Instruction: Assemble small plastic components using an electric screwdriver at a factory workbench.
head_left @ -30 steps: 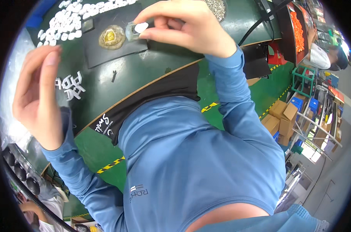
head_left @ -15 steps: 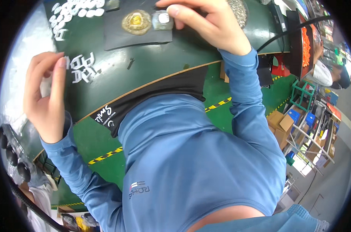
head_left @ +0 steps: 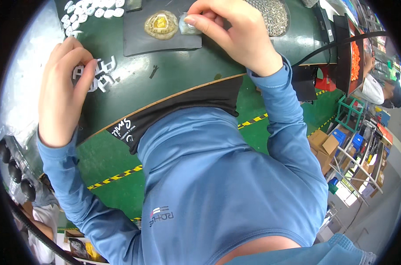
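- Right hand (head_left: 235, 35): thumb and index bent toward each other right at the clear block (head_left: 189, 30). Can't tell if they're actually pinching anything, the fingers cover it.
- That block sits on the right part of the black mat (head_left: 138, 42), with a bit of something white under the thumb.
- Just left of it, same mat: a roundish clear blob (head_left: 152, 31) with a yellow middle.
- Left hand (head_left: 63, 84): fingers curled over the white clips (head_left: 105, 82), thumb tip close to the index. Can't tell if it's got one.
- Clips are in a loose pile on the green table (head_left: 187, 66), left and nearer than the mat.
- Far left, a bunch of white rounded pieces (head_left: 105, 12).
- Far right, past the right hand, a heap of small metal bits (head_left: 276, 18).
- Little dark scrap (head_left: 153, 72) lies near the mat, on its near side.
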`<state>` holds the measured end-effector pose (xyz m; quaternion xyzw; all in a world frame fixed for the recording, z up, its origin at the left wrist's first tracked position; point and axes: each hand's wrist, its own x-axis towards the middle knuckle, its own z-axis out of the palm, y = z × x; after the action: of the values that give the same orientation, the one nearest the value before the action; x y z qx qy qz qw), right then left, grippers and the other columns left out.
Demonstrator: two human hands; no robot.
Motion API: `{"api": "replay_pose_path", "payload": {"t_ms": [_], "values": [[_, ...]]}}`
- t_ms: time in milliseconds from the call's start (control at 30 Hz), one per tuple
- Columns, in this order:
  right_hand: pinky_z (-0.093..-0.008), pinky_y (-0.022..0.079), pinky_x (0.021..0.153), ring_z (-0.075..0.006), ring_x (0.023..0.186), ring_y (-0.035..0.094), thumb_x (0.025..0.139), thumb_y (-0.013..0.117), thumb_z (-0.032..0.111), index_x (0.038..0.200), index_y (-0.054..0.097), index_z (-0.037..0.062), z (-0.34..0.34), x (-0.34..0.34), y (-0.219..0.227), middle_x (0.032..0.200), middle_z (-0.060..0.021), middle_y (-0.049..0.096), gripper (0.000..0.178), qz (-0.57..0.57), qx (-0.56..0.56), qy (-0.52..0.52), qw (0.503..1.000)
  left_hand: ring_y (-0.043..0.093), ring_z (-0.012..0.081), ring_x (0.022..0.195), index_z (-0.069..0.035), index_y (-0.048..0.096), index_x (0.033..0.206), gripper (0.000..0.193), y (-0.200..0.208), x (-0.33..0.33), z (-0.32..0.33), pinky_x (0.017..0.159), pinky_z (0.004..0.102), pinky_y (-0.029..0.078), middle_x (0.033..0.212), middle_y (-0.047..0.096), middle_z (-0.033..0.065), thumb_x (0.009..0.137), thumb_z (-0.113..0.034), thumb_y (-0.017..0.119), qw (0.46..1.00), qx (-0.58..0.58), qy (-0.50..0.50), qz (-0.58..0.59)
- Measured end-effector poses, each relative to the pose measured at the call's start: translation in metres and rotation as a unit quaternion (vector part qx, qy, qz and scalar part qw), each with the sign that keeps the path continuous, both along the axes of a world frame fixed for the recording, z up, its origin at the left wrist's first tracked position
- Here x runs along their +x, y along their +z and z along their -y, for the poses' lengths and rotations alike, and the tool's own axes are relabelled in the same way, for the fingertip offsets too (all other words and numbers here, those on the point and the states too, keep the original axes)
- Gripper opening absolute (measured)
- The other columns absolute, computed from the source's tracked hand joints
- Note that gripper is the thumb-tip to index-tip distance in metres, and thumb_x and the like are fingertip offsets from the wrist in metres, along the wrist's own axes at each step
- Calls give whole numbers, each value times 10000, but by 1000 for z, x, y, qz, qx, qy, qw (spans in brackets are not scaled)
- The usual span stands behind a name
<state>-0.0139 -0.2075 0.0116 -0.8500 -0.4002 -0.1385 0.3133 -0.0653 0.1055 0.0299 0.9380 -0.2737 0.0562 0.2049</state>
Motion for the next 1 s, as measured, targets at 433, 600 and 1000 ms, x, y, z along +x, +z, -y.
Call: {"api": "replay_pose_path", "payload": {"t_ms": [433, 600, 1000], "values": [[-322, 427, 604, -192, 606, 542, 843, 776, 160, 996, 701, 70, 4, -4, -6, 664, -37, 566, 193, -83, 60, -16, 995, 491, 290, 755, 14, 551, 835, 146, 1, 19, -14, 718, 358, 421, 810, 491, 112, 832, -34, 689, 998, 64, -21, -16], [-304, 424, 593, -179, 589, 536, 795, 819, 145, 1013, 708, 60, 3, -7, -6, 649, -22, 555, 259, -94, 133, -29, 986, 448, 148, 729, 13, 581, 800, 101, 22, 24, 12, 661, 290, 358, 752, 460, 44, 857, -39, 647, 992, -102, 21, -75], [-279, 432, 562, -161, 592, 584, 720, 849, 39, 955, 761, 43, -8, -40, -7, 724, -22, 660, 250, 50, 310, 42, 948, 536, 109, 840, 59, 696, 986, 125, 14, -13, 107, 738, 234, 411, 901, 599, 52, 937, -26, 618, 768, -553, -28, -321]]}}
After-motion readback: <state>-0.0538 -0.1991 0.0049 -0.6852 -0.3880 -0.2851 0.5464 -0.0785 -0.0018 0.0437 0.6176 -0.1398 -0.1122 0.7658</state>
